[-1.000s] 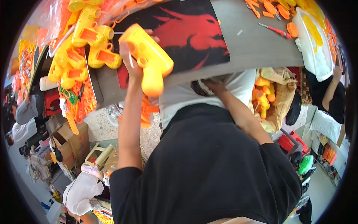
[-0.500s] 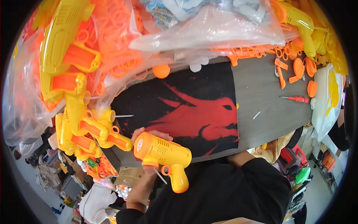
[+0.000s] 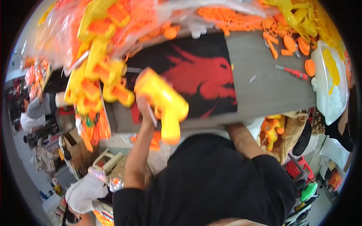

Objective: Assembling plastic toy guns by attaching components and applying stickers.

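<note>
Left hand point(image 3: 144, 108) holding yellow toy gun point(image 3: 164, 98) over near-left part of dragon-print mat point(image 3: 205, 73); gun blurred, tipped steeper than half-second ago, probably mid-turn. Right hand hidden near mat's near-right corner, grip can't be told.

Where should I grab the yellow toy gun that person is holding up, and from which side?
Best take the yellow toy gun by its handle, likely from the right: it sticks out toward the black shirt, uncovered, while the left hand holds the barrel near its left end.
</note>
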The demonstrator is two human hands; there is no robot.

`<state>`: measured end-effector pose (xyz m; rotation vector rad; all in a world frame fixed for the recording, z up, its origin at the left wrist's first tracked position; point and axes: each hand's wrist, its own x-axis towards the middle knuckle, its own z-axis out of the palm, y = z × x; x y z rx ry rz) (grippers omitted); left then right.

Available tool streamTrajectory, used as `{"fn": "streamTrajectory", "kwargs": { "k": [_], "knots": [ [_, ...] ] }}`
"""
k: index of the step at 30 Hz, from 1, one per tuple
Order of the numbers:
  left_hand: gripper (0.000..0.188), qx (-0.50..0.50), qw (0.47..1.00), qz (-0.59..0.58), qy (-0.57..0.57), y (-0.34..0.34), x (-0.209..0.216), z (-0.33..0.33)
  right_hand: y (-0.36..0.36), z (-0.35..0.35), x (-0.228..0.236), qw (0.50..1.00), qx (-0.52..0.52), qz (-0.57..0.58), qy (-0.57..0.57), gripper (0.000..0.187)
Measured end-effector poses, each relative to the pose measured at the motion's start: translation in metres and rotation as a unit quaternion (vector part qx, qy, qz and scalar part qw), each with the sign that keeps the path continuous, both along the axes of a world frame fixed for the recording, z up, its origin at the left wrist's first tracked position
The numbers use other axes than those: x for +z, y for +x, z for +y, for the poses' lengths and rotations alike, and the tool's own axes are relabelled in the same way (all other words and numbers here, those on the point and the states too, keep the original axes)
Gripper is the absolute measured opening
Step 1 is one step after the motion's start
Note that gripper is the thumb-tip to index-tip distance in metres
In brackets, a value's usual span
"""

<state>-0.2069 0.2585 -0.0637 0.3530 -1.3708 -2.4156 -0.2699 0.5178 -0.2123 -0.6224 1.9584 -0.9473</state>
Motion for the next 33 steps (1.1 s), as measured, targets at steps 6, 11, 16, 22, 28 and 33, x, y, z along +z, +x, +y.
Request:
{"fn": "streamTrajectory", "kwargs": {
  "k": [6, 11, 16, 22, 28, 33],
  "knots": [
    [0.057, 0.028, 0.999, 0.039, 0.001, -0.014, 0.005, -0.001, 0.018, -0.006, 0.023, 0.998, 0.038, 0.049, 0.008, 0.049],
    [0.062, 0.052, 0.989, 0.069, -0.118, 0.006, 0.044, 0.026, 0.07, 0.052, 0.129, 0.995, 0.073, 0.001, -0.07, 0.045],
    [0.067, 0.053, 0.988, 0.022, -0.14, 0.007, 0.064, 0.052, 0.081, 0.055, 0.213, 0.949, -0.207, -0.003, -0.239, 0.045],
    [0.069, 0.028, 0.981, -0.02, -0.191, 0.001, 0.086, 0.063, 0.07, 0.002, 0.218, 0.938, -0.132, 0.133, -0.293, 0.053],
    [0.074, -0.136, 0.977, -0.048, -0.16, 0.026, 0.064, 0.048, 0.074, 0.007, 0.199, 0.84, -0.226, -0.205, -0.448, 0.048],
    [0.073, -0.16, 0.951, -0.14, -0.224, 0.01, 0.059, 0.022, 0.027, 0.03, 0.198, 0.965, -0.097, -0.068, -0.235, 0.029]
  ]
}}
